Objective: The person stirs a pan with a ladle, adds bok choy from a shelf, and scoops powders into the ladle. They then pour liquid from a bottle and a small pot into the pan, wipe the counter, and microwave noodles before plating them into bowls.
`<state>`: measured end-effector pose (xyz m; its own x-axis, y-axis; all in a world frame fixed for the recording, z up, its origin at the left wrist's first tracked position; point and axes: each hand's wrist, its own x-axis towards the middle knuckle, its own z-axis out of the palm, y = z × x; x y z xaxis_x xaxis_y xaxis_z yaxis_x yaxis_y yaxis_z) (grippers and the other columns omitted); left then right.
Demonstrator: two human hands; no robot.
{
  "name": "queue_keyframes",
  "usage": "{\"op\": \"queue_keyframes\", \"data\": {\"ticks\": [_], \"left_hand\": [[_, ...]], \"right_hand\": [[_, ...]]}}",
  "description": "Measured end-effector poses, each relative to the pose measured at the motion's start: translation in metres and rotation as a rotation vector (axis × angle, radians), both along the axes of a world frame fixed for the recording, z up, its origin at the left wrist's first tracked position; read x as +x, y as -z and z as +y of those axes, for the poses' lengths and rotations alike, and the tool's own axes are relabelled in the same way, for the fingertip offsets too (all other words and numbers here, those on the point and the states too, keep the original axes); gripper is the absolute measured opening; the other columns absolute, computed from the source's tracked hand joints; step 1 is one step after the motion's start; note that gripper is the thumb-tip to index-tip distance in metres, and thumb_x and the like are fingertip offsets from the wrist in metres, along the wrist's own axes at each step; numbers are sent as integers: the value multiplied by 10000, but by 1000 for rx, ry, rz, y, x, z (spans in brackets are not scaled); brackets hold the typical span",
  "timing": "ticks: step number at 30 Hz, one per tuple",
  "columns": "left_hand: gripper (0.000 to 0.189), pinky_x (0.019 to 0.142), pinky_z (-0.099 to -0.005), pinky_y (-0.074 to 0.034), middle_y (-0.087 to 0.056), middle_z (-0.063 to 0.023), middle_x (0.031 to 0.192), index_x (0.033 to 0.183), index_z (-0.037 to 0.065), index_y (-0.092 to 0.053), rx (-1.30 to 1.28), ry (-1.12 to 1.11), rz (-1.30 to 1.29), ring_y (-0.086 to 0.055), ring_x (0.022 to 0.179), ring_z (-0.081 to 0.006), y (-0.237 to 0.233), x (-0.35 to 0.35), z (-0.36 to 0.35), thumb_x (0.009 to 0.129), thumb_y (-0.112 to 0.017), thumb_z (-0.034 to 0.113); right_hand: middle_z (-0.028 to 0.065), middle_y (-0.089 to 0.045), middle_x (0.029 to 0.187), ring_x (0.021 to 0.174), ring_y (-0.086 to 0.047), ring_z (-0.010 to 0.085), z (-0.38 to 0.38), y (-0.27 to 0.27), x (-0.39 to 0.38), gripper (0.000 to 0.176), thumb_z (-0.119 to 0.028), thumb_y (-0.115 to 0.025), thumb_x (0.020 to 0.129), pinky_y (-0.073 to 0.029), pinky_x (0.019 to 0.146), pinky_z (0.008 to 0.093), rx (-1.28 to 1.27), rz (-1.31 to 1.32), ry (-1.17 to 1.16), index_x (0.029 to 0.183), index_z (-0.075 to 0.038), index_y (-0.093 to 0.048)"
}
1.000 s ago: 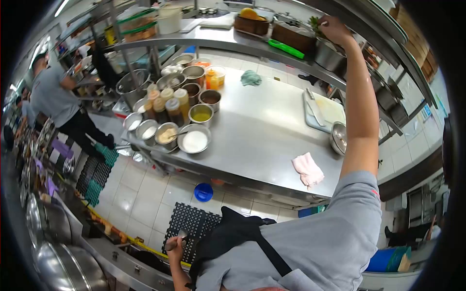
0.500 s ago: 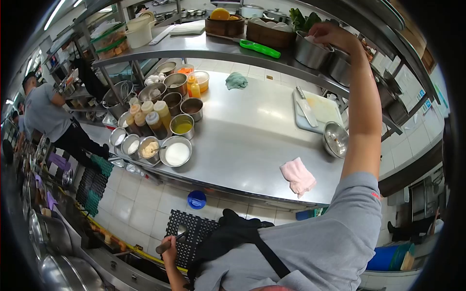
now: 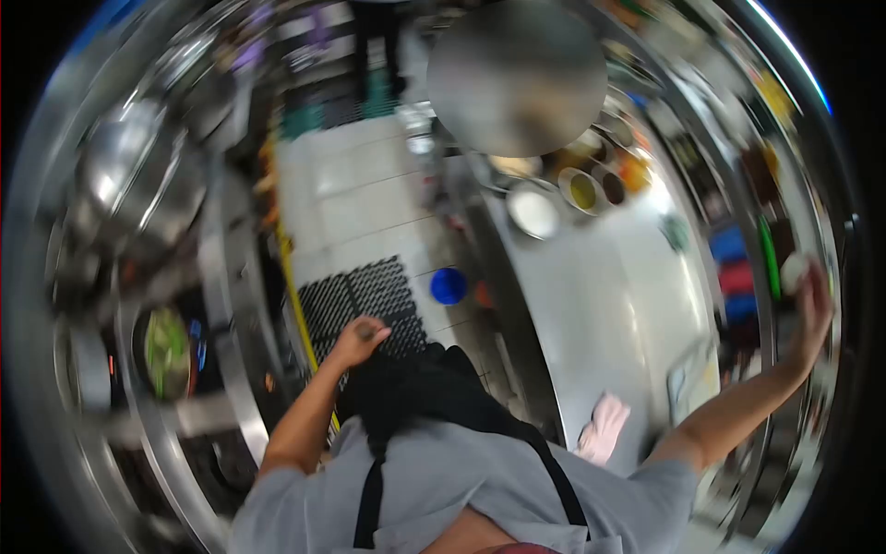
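My left hand [image 3: 362, 342] is closed around the thick brown handle [image 3: 368, 331] of a utensil, above the black floor mat. The utensil's far end does not show. My right arm stretches out over the counter to the shelf. There my right hand [image 3: 812, 305], smeared by motion, is beside a white rounded thing [image 3: 794, 274], near a brown basket [image 3: 783, 240] and a bright green handle [image 3: 769, 258]. Whether its fingers hold anything cannot be made out. A pink cloth [image 3: 604, 427] lies on the steel counter [image 3: 591, 323].
On my left, a pan with green food [image 3: 168, 353] stands on the stove line. Bowls of white powder [image 3: 533, 213] and yellow liquid [image 3: 581, 191] are on the counter. A large blurred round grey thing [image 3: 517, 78] covers the top. A blue container [image 3: 448, 286] is on the floor.
My view has swung left and down, blurring much of it. My right hand has moved from the metal pot towards the basket. My left hand still grips the handle. The round grey thing has appeared.
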<state>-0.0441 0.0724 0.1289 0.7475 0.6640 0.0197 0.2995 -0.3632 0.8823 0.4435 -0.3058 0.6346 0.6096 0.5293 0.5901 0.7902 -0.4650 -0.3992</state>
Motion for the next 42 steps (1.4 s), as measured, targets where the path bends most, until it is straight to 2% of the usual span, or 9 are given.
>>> {"op": "queue_keyframes", "data": {"ticks": [3, 7, 13, 19, 22, 26, 35, 39, 42], "left_hand": [[326, 712, -394, -488, -622, -151, 811, 811, 56, -638, -73, -30, -21, -609, 792, -320, 21, -22, -6, 794, -740, 364], [136, 761, -393, -491, -651, -100, 857, 829, 90, -673, -17, -14, -38, -620, 879, -300, 45, -51, -17, 712, -740, 105], [129, 693, -429, -489, -647, -169, 750, 747, 34, -637, -123, -243, -46, -643, 766, -349, 11, -105, -21, 737, -652, 162], [137, 691, -433, -488, -640, -163, 740, 762, 50, -635, -184, -271, -65, -642, 775, -347, 13, -146, -5, 736, -671, 180], [167, 828, -414, -474, -656, -111, 959, 911, 92, -659, -196, -229, 28, -610, 960, -313, 0, -165, 4, 747, -627, 91], [159, 828, -417, -474, -653, -97, 965, 920, 116, -656, -163, -187, 36, -607, 950, -322, 3, -161, 23, 761, -649, 128], [318, 797, -362, -481, -635, -166, 920, 931, 0, -635, -165, 219, -7, -609, 898, -311, -108, -50, 112, 626, -575, -69], [196, 870, -365, -442, -617, -115, 1032, 926, 35, -640, 165, 614, -38, -564, 1024, -299, -229, -8, 129, 735, -670, 6], [239, 868, -379, -455, -573, -108, 1094, 943, 59, -632, 466, 510, -35, -556, 1028, -309, -277, 23, 115, 717, -652, -17]], "right_hand": [[9, -592, 820, 707, -526, 77, 156, 138, -19, 284, -193, -659, 842, -425, 602, 229, -284, 654, -568, 1074, -33, -622], [34, -628, 837, 704, -597, 89, 361, 307, -190, 204, -81, -635, 855, -506, 588, 237, -713, 1052, -1028, 1042, 0, -630], [12, -604, 849, 675, -534, 87, 535, 330, -527, 196, -39, -593, 869, -449, 590, 240, -678, 973, -1675, 1051, 31, -576], [183, -650, 849, 798, -632, 359, 600, 364, -712, 222, -166, -630, 815, -507, 737, 406, -625, 325, -1758, 991, -31, -622], [172, -647, 904, 786, -641, 324, 600, 368, -706, 264, -192, -647, 815, -513, 731, 381, -443, 169, -1783, 1018, -26, -618], [29, -617, 883, 737, -552, 68, 570, 317, -601, 267, -115, -626, 883, -466, 619, 222, -618, 721, -1733, 1127, -13, -590], [80, -656, 847, 623, -603, 117, 426, 374, -312, 373, -336, -519, 960, -523, 536, 264, -585, 1388, -479, 1069, 16, -583], [115, -675, 928, 802, -669, 236, 417, 378, -290, 700, -640, -341, 929, -550, 700, 401, -371, 2199, -716, 1170, -13, -539], [115, -631, 1017, 878, -622, 208, 463, 379, -292, 493, -461, -535, 930, -530, 703, 360, -93, 2387, -980, 1101, 0, -569]]}}
